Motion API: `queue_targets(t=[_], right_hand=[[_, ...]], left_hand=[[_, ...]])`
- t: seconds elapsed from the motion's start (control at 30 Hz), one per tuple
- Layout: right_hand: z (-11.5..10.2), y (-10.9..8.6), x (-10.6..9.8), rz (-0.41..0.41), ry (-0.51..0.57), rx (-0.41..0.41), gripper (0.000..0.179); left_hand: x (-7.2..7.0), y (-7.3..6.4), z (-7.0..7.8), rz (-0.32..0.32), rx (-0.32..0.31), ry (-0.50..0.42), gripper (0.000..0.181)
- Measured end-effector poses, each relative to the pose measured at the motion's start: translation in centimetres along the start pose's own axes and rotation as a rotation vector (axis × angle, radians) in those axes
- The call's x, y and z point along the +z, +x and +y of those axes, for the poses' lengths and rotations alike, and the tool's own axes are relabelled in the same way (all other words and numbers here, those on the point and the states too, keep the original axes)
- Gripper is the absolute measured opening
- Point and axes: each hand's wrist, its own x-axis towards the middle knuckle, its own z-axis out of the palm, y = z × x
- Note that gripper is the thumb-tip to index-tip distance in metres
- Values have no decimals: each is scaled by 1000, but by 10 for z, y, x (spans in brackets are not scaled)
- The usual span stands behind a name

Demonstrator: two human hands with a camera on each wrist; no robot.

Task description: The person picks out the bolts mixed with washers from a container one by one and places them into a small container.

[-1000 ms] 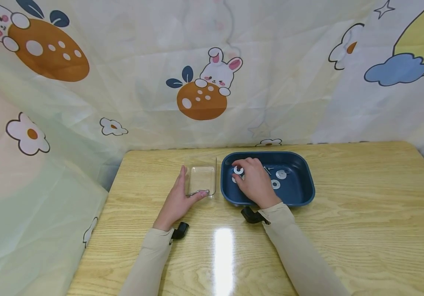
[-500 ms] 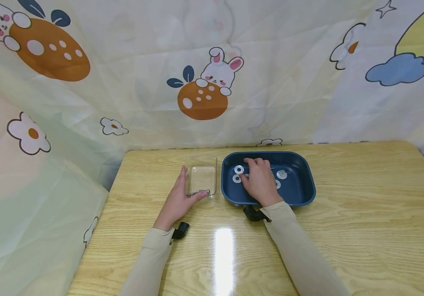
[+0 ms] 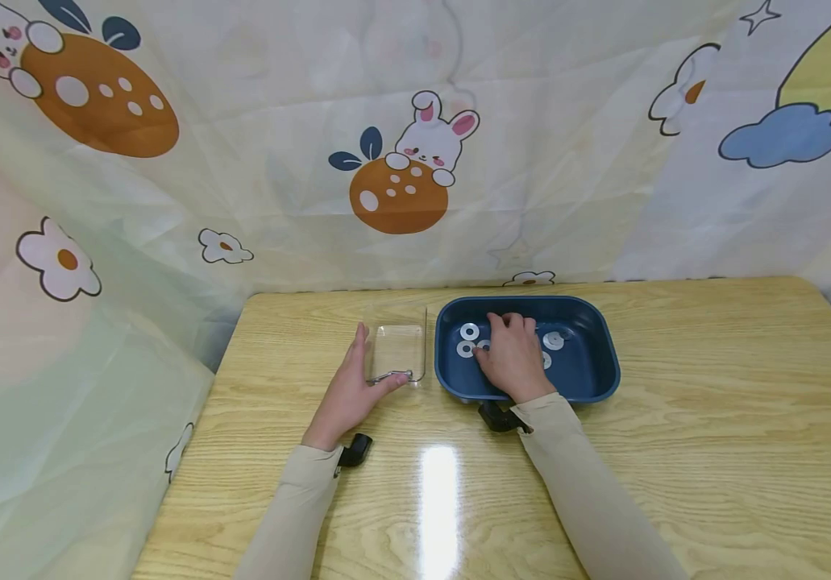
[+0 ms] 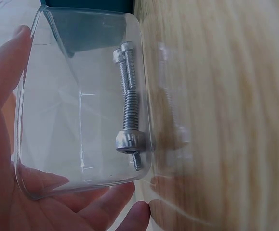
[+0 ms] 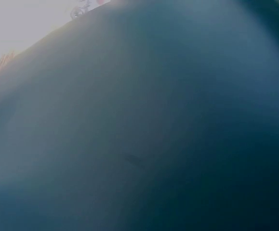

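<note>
My left hand point(image 3: 346, 393) holds a clear plastic box point(image 3: 397, 352) at its near left corner, thumb along the near wall and fingers along the left side. In the left wrist view, several silver socket-head bolts point(image 4: 131, 113) lie on the box's floor. My right hand point(image 3: 513, 357) reaches down into a dark blue tray point(image 3: 599, 373), fingers bent downward. Its fingertips are hidden, so whether it pinches anything cannot be seen. Flat silver washers point(image 3: 469, 331) lie left of the hand, and more washers point(image 3: 553, 341) to its right. The right wrist view shows only blurred blue tray wall.
The box and the tray stand side by side on a wooden table point(image 3: 705, 419), with a narrow gap between them. Behind the table's far edge hangs a cartoon-printed cloth point(image 3: 560, 201). Black wrist cameras point(image 3: 498, 416) sit by both cuffs.
My right hand has shifted slightly right and lowered into the tray, its fingers now bent down over where small screws showed. Washers on the left are uncovered. My left hand and the box stay put.
</note>
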Motion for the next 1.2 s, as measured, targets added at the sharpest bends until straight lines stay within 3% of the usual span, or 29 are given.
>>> queue_targets(t=[0.13,0.6,0.87,1.2], right_hand=[[0,0,0,-40,-14,19,65],[5,0,0,-56,-47,52,64],[3,0,-1,-76,-109,68,37],[4,1,-3,-81,-153,100,28]], left_hand=[[0,0,1,0,-1,-5,120],[0,0,1,0,-4,-2,120],[0,-2,0,2,-18,0,120],[-1,-1,1,-1,-12,-3,118]])
